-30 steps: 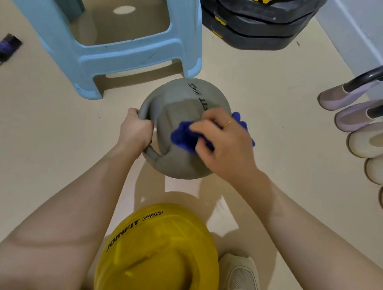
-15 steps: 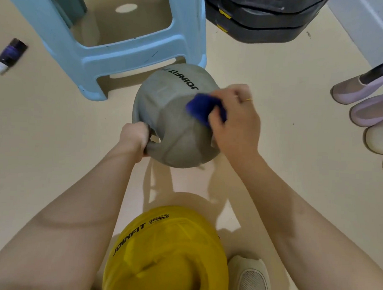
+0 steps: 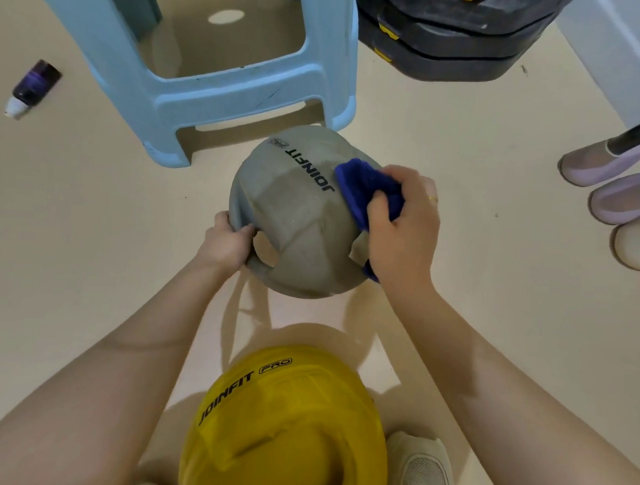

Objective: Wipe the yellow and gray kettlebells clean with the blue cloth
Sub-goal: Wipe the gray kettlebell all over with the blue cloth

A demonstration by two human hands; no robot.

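Head view: blue cloth [image 3: 365,187] under right fingers [image 3: 380,208].

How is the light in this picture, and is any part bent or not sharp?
Head view: soft light, with several overlapping shadows on the floor below the gray kettlebell; no strong glare. The wide lens curves the blue stool and stretches the forearms at the edges. The printed lettering stays sharp; the right hand looks slightly soft.

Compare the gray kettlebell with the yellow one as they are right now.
The gray kettlebell is tipped over, the left hand gripping its handle; the yellow kettlebell has no hand on it. The right hand presses the blue cloth on the gray one; none touches the yellow. Gray lies farther, yellow nearer. Both read JOINFIT.
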